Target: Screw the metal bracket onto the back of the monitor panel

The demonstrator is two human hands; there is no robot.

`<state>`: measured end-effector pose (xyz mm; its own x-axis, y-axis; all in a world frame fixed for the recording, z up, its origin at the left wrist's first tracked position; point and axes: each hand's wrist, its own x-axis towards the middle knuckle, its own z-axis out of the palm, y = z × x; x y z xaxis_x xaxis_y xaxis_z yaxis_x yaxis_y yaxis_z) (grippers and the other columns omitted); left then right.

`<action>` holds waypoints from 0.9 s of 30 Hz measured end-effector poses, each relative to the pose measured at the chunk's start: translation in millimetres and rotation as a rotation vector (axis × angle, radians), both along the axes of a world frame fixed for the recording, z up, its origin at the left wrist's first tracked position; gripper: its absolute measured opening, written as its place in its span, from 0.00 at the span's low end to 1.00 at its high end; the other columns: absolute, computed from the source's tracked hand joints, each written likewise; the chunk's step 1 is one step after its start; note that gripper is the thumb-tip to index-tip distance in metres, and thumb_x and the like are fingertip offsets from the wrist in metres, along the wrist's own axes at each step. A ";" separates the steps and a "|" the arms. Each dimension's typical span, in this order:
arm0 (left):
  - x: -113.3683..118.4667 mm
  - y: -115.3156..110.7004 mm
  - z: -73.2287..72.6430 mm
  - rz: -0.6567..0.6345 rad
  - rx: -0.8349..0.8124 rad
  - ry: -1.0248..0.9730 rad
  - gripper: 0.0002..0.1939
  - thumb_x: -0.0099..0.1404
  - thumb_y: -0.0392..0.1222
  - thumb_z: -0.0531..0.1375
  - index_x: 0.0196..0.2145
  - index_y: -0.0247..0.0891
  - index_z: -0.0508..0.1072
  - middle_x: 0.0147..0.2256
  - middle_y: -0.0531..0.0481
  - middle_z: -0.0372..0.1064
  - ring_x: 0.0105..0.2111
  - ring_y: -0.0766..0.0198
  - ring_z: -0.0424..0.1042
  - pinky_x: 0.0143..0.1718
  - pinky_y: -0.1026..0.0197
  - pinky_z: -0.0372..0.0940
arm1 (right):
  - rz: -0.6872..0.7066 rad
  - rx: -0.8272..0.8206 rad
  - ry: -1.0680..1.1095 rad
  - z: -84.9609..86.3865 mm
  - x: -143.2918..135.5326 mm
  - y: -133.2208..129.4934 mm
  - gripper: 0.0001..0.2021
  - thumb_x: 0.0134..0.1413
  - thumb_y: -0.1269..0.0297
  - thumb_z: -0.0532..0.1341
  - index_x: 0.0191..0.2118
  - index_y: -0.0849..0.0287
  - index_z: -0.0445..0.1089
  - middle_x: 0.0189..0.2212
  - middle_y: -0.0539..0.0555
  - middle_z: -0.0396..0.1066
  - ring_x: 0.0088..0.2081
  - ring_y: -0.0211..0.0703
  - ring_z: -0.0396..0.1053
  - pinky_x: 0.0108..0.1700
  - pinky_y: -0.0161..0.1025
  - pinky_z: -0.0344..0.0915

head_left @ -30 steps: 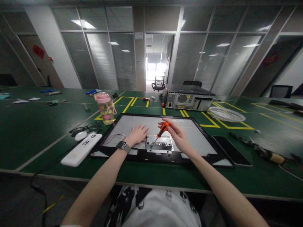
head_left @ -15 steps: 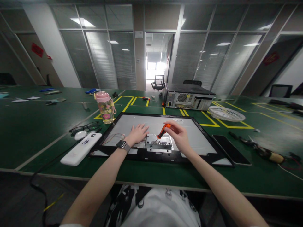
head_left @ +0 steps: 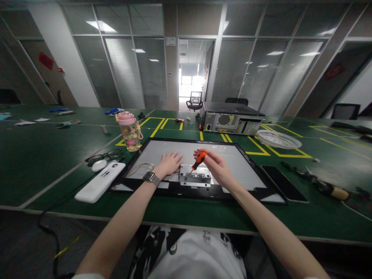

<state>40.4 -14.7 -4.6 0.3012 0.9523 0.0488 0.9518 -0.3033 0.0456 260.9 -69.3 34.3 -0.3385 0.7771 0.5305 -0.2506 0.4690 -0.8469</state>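
Note:
A flat screen panel (head_left: 241, 166) with a black frame lies on the green table in front of me. Near its front edge a silver metal bracket (head_left: 205, 172) sits on the panel's grey surface. My left hand (head_left: 168, 164) rests flat on the panel just left of the bracket, fingers spread. In my right hand (head_left: 217, 166) is an orange and black screwdriver (head_left: 199, 159), gripped by its handle. The screwdriver tilts, its tip down at the left part of the bracket; the screw itself is too small to make out. Thin wires (head_left: 139, 166) lie left of my left hand.
Left of the panel are a pink-lidded bottle (head_left: 129, 133), glasses (head_left: 103, 155) and a white power bank (head_left: 100, 183). A phone (head_left: 283, 183) lies at the right. Behind stand a computer case (head_left: 232, 118), a white basket (head_left: 279, 139) and another screwdriver (head_left: 179, 121).
The fingers of my right hand have shifted slightly on the screwdriver handle, and the handle has moved a little left. My left hand has stayed in place.

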 end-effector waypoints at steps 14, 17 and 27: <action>-1.3 1.0 -1.8 0.002 -0.003 0.000 0.26 0.73 0.50 0.44 0.66 0.47 0.54 0.68 0.42 0.47 0.67 0.44 0.48 0.62 0.32 0.47 | -0.199 0.133 -0.032 5.2 -2.9 -3.0 0.11 0.59 0.55 0.63 0.46 0.49 0.75 0.39 0.52 0.74 0.43 0.46 0.73 0.51 0.48 0.68; -2.0 2.2 -3.1 -0.012 0.007 0.017 0.25 0.73 0.49 0.44 0.66 0.47 0.54 0.68 0.42 0.47 0.67 0.44 0.48 0.62 0.31 0.47 | -0.294 0.137 -0.009 3.5 -4.6 -0.8 0.08 0.51 0.56 0.69 0.36 0.51 0.76 0.35 0.51 0.71 0.38 0.44 0.71 0.44 0.43 0.70; -0.7 0.1 0.2 -0.008 -0.006 0.017 0.25 0.74 0.49 0.44 0.66 0.46 0.54 0.68 0.41 0.47 0.67 0.44 0.47 0.62 0.31 0.47 | -0.078 0.073 0.015 3.6 -2.9 1.1 0.14 0.63 0.53 0.58 0.51 0.48 0.72 0.43 0.53 0.74 0.48 0.47 0.71 0.54 0.49 0.65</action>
<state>39.7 -14.6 -4.5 0.3098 0.9500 0.0380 0.9499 -0.3110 0.0308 258.1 -68.2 38.0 -0.2702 0.7599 0.5912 -0.2232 0.5479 -0.8062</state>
